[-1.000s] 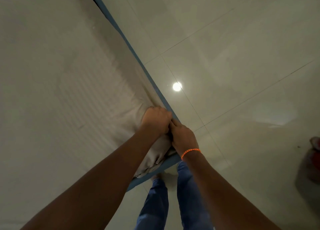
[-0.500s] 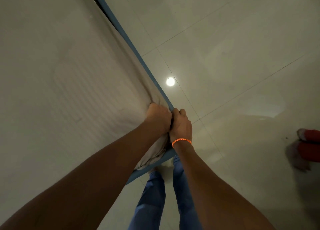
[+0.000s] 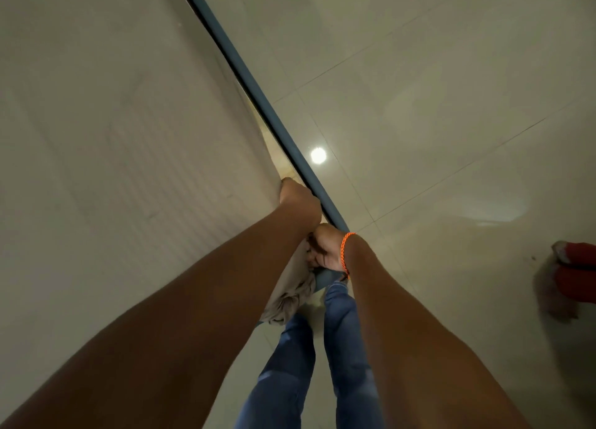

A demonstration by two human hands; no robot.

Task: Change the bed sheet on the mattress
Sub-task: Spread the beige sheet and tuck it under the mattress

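Here the bed sheet (image 3: pixel 135 170) covers the whole left half of the frame, a pale striped cloth lying flat over the mattress, its surplus bunched into a crumpled wad (image 3: pixel 290 296) at the lower middle, just above the knees. The left hand (image 3: pixel 298 202) is closed into a fist on the sheet's edge at the frame's centre, knuckles against the mattress side, apparently pushing the cloth down into the narrow gap beside the blue bed frame (image 3: pixel 258 99). That rail runs diagonally from the top middle down to the hands. The right hand (image 3: pixel 324 249), marked by an orange wristband (image 3: pixel 345 254), sits just below and touching the left one, curled shut around the gathered cloth at the corner; it seems to hold the slack so that the other hand can tuck without the sheet sliding back. How deep the fingers go is hidden. Blue jeans (image 3: pixel 342 348) stand close against the bed at the bottom middle. The glossy tiled floor (image 3: pixel 435 105) fills the right half, with a lamp's reflection (image 3: pixel 318 155) near the rail, and something red (image 3: pixel 577 267) lies at the right edge.
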